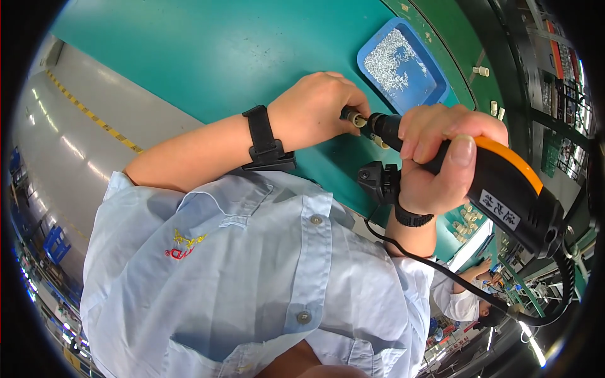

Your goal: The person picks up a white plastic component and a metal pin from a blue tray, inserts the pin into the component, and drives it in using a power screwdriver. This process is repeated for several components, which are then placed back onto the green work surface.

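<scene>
My right hand (444, 148) is wrapped round a black electric screwdriver (504, 189) with an orange stripe. Its nose points left, toward my left hand (321, 107). Between the closed fingers of that hand sits a small black and cream cylindrical part (357, 120), its open end facing the screwdriver's tip. The tip meets or nearly touches the part; I cannot tell which. Just below the nose, a second cream-coloured piece (379, 142) shows, partly hidden. Beyond my hands lies a blue tray (443, 94) holding a heap of small silvery screws or pins (392, 60).
A green work table (208, 38) extends under my hands. Several cream cylindrical pieces (467, 222) lie beyond my right wrist, with another (481, 71) near the far edge. A dark cable (428, 261) loops by my right arm. Another person (460, 296) works at the lower right.
</scene>
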The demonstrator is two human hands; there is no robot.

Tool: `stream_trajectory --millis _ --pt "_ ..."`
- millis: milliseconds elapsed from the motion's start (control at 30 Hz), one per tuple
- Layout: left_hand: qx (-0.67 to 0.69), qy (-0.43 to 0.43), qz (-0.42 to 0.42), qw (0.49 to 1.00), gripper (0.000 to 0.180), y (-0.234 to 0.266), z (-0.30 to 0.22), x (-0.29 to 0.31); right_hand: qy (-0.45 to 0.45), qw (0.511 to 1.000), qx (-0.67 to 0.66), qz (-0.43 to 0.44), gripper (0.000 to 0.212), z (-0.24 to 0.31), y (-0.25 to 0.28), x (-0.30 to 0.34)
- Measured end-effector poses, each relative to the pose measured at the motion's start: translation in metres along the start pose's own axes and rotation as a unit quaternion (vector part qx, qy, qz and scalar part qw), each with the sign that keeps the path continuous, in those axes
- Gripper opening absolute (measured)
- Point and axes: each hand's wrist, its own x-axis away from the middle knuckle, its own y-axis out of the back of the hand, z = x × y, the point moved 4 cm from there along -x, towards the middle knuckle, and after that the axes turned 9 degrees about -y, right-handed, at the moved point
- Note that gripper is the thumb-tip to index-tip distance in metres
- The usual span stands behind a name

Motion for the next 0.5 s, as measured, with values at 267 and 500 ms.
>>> stream_trajectory --millis 267,500 --pt "-0.015 -0.065 -0.007 0.998 0.023 -0.003 -0.005 0.004 0.091 0.989 -0.118 -0.016 0.027 0.031 0.057 -0.004" --pt "-0.019 -0.06 0.05 0.997 0.028 -0.007 -0.005 0.005 0.043 0.977 0.007 -0.21 0.019 -0.008 0.087 -0.012"
